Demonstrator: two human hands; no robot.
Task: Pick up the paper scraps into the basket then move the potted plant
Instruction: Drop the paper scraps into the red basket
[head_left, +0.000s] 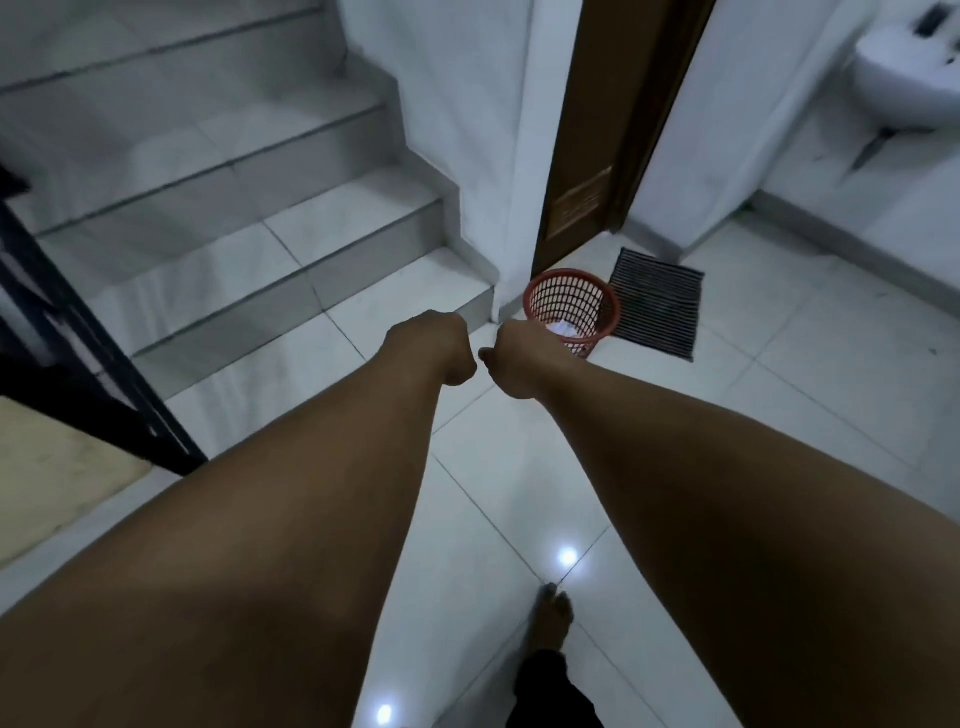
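Note:
A red mesh basket (571, 304) stands on the white tiled floor beside the wall corner, with white paper scraps (567, 330) lying in its bottom. Both my arms reach forward side by side. My left hand (434, 347) is curled into a fist just left of the basket, near the lowest stair. My right hand (514, 358) is also curled, its knuckles overlapping the basket's near left side. Nothing shows in either fist, and the fingers are turned away from me. No potted plant is in view.
A tiled staircase (218, 208) rises at the left with a black railing (78, 353) beside it. A striped doormat (657, 301) lies before a brown door (592, 130). A white sink (904, 73) hangs at the far right. My bare foot (550, 618) stands on the floor below.

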